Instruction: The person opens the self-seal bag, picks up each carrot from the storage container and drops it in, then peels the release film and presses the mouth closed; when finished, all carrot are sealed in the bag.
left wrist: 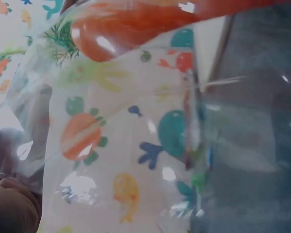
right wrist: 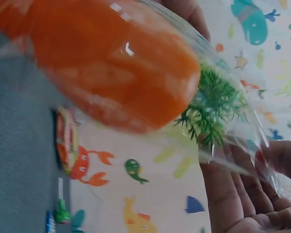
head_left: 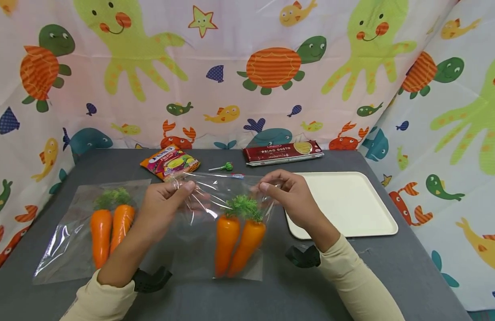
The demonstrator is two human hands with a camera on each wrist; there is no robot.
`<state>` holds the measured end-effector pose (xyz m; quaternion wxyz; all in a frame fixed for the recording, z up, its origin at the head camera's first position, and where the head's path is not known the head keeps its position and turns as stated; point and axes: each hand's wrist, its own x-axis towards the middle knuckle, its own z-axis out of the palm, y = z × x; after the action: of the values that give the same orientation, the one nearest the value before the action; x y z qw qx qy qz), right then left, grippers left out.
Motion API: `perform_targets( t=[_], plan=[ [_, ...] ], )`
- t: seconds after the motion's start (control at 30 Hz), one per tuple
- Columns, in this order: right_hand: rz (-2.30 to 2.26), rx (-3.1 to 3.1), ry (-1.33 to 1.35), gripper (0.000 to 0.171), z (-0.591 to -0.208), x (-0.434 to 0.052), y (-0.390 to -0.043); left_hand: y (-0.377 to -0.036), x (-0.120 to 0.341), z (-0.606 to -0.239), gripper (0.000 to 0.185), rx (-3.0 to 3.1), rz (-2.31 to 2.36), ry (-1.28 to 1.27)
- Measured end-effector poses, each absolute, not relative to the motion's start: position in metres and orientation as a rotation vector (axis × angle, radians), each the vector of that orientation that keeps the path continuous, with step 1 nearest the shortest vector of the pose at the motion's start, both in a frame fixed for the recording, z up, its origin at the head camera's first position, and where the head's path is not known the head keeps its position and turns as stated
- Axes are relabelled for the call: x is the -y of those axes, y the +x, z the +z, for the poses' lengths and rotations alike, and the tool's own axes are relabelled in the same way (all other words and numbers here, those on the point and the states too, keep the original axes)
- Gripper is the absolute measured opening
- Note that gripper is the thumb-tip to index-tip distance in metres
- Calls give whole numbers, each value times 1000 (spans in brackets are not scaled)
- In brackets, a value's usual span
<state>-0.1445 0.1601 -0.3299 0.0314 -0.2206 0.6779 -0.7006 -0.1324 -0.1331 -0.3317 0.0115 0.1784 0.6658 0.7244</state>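
Observation:
A clear plastic bag [head_left: 199,249] hangs upright between my hands, close over the table. Two orange carrots [head_left: 241,245] with green leafy tops [head_left: 245,206] are inside it, toward its right side. My left hand [head_left: 161,209] pinches the bag's upper left edge between thumb and fingers. At the upper right corner, my right hand [head_left: 297,200] pinches the film, its thumb in front. The right wrist view shows that right hand [right wrist: 252,194] with its fingers behind the film, beside the leaves [right wrist: 213,107]. In the left wrist view, shiny film covers much of the scene, with a carrot [left wrist: 136,29] at the top.
Another clear bag [head_left: 67,249] with two carrots [head_left: 100,234] lies flat at the left, partly behind the left forearm. Along the back are an orange candy packet [head_left: 169,161], a green lollipop [head_left: 228,166] and a dark red spaghetti packet [head_left: 283,153]. A cream tray [head_left: 343,205] sits at right.

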Motion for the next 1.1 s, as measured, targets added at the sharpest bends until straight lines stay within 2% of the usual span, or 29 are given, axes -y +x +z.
perform_targets(
  t=[0.27,0.5,0.77,1.1],
  plan=[
    [-2106,-2086,-416,19,-359,-147,-169,-145,144,-350,40,-2029,2200,361],
    [-2108,-2007,-407,25,-380,-136,-191,-170,156,-366,44,-1973,2142,238],
    [-2053,-2014,-273,35,-394,-126,-209,-190,166,-384,47,-1942,2084,129],
    [-2031,-1954,-161,30,-419,-113,-232,-219,175,-409,36,-1849,2033,-87]
  ],
)
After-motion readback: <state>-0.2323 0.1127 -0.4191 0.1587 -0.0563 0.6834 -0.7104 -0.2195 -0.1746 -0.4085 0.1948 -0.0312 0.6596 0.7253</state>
